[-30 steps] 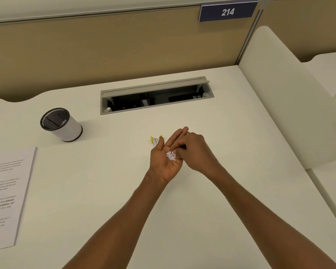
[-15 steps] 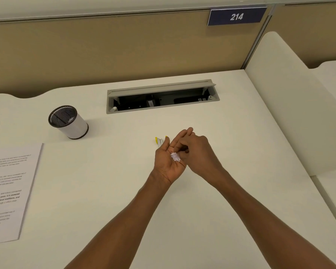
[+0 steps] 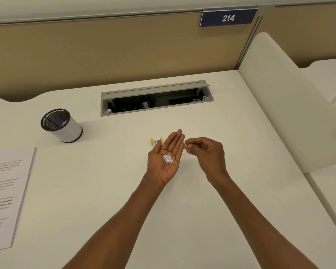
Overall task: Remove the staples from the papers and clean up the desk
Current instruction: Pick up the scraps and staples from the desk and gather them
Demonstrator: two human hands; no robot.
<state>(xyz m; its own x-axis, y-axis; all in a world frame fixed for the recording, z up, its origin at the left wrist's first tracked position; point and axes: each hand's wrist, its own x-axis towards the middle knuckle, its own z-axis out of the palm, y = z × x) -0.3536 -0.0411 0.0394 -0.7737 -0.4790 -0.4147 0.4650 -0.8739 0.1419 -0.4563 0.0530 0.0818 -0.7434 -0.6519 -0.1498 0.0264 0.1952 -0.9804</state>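
Staples (image 3: 167,158) heaped in flat, palm-up left hand (image 3: 166,159); right hand (image 3: 206,152) beside it, fingertips pinched, contents unclear.

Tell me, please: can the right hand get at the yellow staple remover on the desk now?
Probably not directly: the open left hand, holding small paper bits, lies between the right hand and the yellow staple remover.

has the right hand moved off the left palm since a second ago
Yes. The right hand has pulled away to the right of the left hand, farther from the yellow staple remover on the desk; its fingertips no longer touch the palm.
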